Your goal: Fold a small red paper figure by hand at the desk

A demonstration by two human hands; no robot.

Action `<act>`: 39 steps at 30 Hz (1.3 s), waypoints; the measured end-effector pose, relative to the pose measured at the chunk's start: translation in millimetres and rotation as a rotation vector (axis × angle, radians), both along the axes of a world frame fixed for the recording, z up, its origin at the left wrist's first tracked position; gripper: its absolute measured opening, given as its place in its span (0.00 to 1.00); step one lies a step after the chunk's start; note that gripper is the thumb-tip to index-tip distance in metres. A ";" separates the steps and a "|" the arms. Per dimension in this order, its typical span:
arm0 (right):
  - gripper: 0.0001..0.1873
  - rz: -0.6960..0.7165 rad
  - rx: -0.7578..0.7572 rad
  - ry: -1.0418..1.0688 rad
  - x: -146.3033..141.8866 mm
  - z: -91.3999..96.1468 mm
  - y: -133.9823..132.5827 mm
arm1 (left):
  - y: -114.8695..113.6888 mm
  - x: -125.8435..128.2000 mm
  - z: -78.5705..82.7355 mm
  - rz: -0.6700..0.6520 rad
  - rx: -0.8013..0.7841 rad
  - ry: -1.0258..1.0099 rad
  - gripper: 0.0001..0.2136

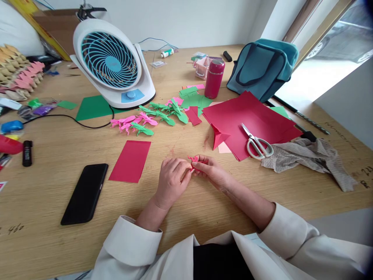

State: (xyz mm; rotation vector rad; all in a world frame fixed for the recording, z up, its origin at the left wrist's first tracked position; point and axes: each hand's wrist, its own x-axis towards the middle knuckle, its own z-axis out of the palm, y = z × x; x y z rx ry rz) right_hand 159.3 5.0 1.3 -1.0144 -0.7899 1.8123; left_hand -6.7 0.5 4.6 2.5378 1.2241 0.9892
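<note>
A small folded red paper figure (193,159) is pinched between my two hands over the front of the table. My left hand (174,177) has its fingertips closed on the figure's near left side. From the right, my right hand (212,170) grips it with thumb and fingers, hiding much of its shape. Ahead of my hands lie several folded green paper figures (163,115) and pink paper figures (128,123), insect-like in outline. A red paper rectangle (130,161) rests flat to the left of my left hand.
White-handled scissors (258,144) lie on large red paper sheets (247,116) at the right, beside a crumpled cloth (303,157). A black phone (85,193) lies at left. A fan (112,64), red flask (215,79) and blue bag (262,68) stand behind.
</note>
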 end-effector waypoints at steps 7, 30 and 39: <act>0.19 -0.023 0.062 -0.037 -1.4 -1.1 -0.7 | -5.6 6.1 -0.3 0.041 -0.190 -0.282 0.04; 0.21 -0.008 0.103 -0.043 -0.8 -4.6 -1.5 | -6.6 18.1 -21.3 0.140 -0.662 -0.845 0.05; 0.21 -0.003 0.125 -0.036 1.1 -5.3 -0.1 | -5.9 14.9 -10.6 0.134 -0.522 -0.591 0.09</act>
